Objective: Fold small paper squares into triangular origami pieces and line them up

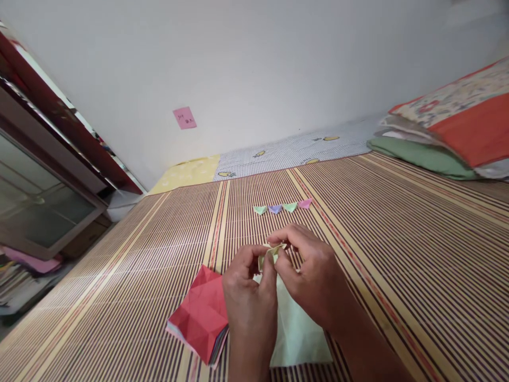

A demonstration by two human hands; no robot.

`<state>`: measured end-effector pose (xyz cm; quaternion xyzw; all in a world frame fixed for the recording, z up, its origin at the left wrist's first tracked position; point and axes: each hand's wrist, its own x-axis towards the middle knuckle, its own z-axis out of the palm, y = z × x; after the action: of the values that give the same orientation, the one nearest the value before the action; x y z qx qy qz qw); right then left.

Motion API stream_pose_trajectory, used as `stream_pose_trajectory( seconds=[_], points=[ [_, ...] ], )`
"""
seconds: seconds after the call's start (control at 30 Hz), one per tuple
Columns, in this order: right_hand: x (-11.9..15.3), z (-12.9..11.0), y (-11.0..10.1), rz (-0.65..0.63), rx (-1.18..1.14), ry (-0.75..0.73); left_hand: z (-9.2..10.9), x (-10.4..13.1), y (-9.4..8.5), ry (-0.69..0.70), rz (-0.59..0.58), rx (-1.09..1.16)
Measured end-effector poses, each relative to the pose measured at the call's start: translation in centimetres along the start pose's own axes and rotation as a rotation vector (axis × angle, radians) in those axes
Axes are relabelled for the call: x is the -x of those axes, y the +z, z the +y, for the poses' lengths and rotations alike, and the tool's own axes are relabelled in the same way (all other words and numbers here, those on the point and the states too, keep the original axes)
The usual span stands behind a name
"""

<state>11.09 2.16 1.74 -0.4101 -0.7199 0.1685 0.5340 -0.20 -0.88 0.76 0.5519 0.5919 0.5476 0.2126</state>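
Between my two hands is a small folded piece of pale yellow paper (274,249), partly hidden by the fingers. My left hand (252,286) pinches its left side between thumb and fingers. On the other side, my right hand (308,265) grips the paper's right and upper edge the same way. Beneath the hands lies a pale green sheet of paper (300,334). To the left, a stack of creased square papers (201,313) has a red sheet on top and touches the outline of my left wrist. Beyond the hands, several small folded paper triangles (275,209) sit in a row.
A striped bamboo mat (417,254) covers the surface. Folded bedding (449,122) is piled at the far right. Along the white wall runs a checked cloth (278,156), and a pink note (185,118) is stuck above it. A glass-panelled door (35,191) stands at left.
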Motion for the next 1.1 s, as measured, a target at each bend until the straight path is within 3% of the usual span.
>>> stream_pose_trajectory(
  seconds=[0.27,0.6,0.87,1.1],
  points=[
    [0.19,-0.21,0.59,0.086,0.033,-0.009,0.27,0.28,0.07,0.097,0.027,-0.055],
    [0.17,-0.46,0.05,0.063,0.047,-0.044,0.21,0.13,-0.42,-0.134,-0.124,0.333],
    [0.21,-0.30,0.50,0.074,0.133,-0.202,0.21,-0.24,-0.50,-0.194,-0.117,0.342],
    [0.19,-0.16,0.52,0.158,0.082,-0.202,0.55,0.16,-0.45,-0.131,-0.043,0.284]
  ],
)
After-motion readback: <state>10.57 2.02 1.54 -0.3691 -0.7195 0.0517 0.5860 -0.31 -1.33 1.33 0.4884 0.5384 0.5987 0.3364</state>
